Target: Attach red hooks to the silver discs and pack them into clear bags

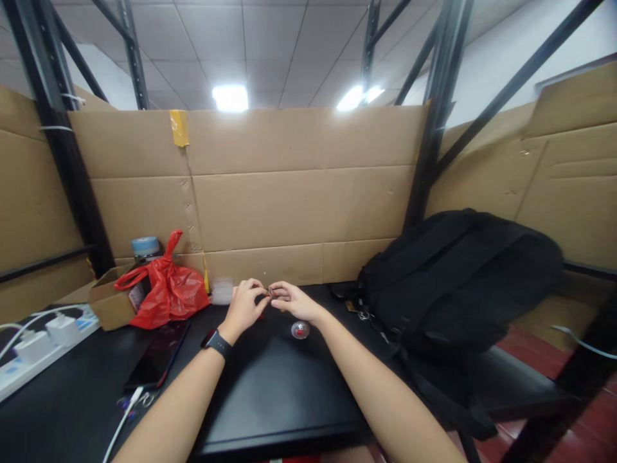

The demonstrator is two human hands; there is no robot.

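Observation:
Both my hands meet at the far middle of a black table [270,392]. My left hand [245,302], with a dark smartwatch [216,343] on its wrist, has its fingers curled in a pinch. My right hand [290,299] is also pinched, fingertips touching the left hand's. Between them sits a tiny dark item [270,292] too small to name. A small round clear piece with a red centre [299,330] lies on the table just below my right hand.
A black backpack [457,276] fills the table's right side. At the left stand a red plastic bag [166,289], a small cardboard box [108,302], a blue-lidded jar [145,247], a phone [157,357] and a white power strip [38,344] with chargers. Cardboard walls surround the table.

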